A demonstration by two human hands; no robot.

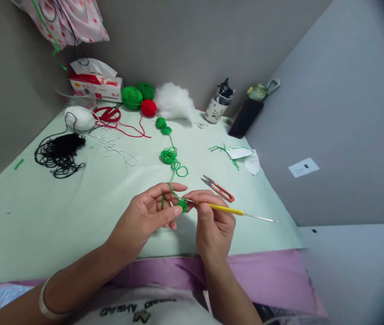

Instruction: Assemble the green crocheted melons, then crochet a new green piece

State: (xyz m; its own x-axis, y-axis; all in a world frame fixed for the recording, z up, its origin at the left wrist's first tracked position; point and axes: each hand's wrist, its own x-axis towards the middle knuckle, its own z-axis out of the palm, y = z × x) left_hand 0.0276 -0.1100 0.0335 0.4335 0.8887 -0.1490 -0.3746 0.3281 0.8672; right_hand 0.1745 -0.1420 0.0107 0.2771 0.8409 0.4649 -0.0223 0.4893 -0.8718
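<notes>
Between the thumb and fingers of my left hand point(147, 210) is a small green crochet piece point(182, 205). A strand of green yarn runs over that hand's index finger and back to a loose green yarn bundle point(168, 156) on the table. My right hand point(215, 221) grips a crochet hook point(225, 208) with a yellow handle and metal ends. One end of the hook meets the green piece, and its other end points right. Just beyond my right hand lie thread snips point(218, 188) with orange handles. The fingertips partly hide the crochet piece.
Black yarn point(65, 149), white yarn point(80, 118) and red scissors point(108, 114) lie at the left. Along the back are a tissue box point(97, 88), a red yarn ball point(149, 108), white stuffing point(174, 101), a pen holder point(217, 108) and a phone point(246, 118). Paper scraps point(241, 153) lie right.
</notes>
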